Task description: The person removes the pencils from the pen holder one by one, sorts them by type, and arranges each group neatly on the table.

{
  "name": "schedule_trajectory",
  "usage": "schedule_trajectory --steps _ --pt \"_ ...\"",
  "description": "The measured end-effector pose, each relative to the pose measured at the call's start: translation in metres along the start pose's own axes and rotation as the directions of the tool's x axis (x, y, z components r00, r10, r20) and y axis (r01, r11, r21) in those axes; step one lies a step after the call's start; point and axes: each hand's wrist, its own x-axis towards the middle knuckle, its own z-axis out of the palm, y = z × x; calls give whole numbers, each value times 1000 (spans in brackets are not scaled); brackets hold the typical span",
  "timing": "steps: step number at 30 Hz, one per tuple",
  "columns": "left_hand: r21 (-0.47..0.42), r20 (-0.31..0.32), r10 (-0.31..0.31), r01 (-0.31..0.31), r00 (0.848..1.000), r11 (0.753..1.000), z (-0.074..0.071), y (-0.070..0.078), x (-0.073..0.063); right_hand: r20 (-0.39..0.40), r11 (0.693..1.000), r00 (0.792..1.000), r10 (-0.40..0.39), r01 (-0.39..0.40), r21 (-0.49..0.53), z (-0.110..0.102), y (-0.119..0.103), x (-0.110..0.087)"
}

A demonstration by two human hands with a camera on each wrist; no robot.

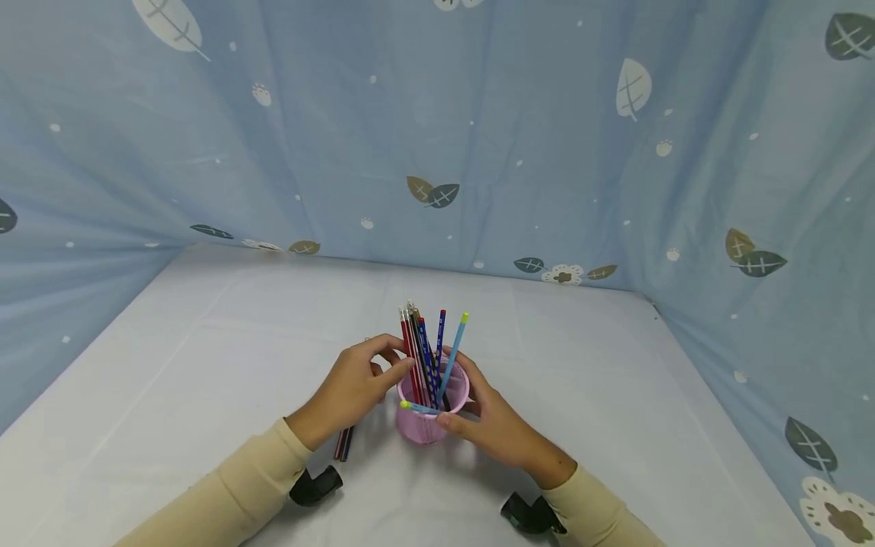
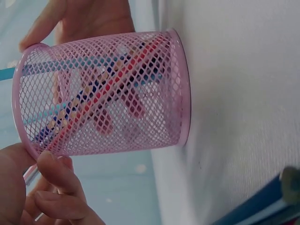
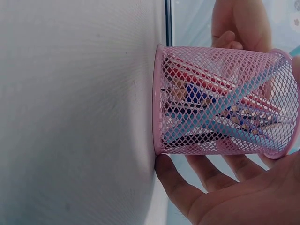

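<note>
The pink mesh cup (image 1: 418,431) is grasped upright on the bench (image 1: 273,327) by the fingers of the right hand (image 1: 500,429); pencils (image 1: 427,349) inside are pinched near its rim by those of the left hand (image 1: 350,386).

The cup (image 1: 415,431) is coloured pink and patterned with mesh. At its eleven o'clock, red pencils (image 1: 415,386) are seen; at one and eight, light-blue pencils (image 1: 453,359), tipped yellow-green. The tabletop (image 1: 287,304) is covered white; at twelve, the blue curtain (image 1: 410,114) is leaf-printed.
</note>
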Motion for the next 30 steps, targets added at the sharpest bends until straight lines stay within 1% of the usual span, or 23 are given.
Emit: schedule_trajectory --steps 3,7,13,19,23,27,30 --pt "-30 12 -21 22 1000 999 1 0 1 -6 1000 1000 4 -4 3 0 0 0" --pt "-58 17 -20 21 1000 998 1 0 2 -21 1000 1000 21 -21 1 1 -1 -1" --pt "-59 -2 -2 2 1000 998 0 0 1 -23 1000 1000 18 -18 5 1 -3 -2" --pt "-45 -37 1 -2 999 999 0 1 1 -23 1000 1000 11 -11 3 1 -3 -2" --pt "-41 -54 13 -16 998 999 -1 0 1 -25 1000 1000 11 -11 -6 1 -3 -1" --pt "-46 -61 23 -26 998 999 -2 0 0 -21 1000 1000 14 -14 -7 1 -4 0" --pt "-67 -56 17 -21 998 998 -4 1 0 -15 1000 1000 10 -10 -4 1 -4 0"
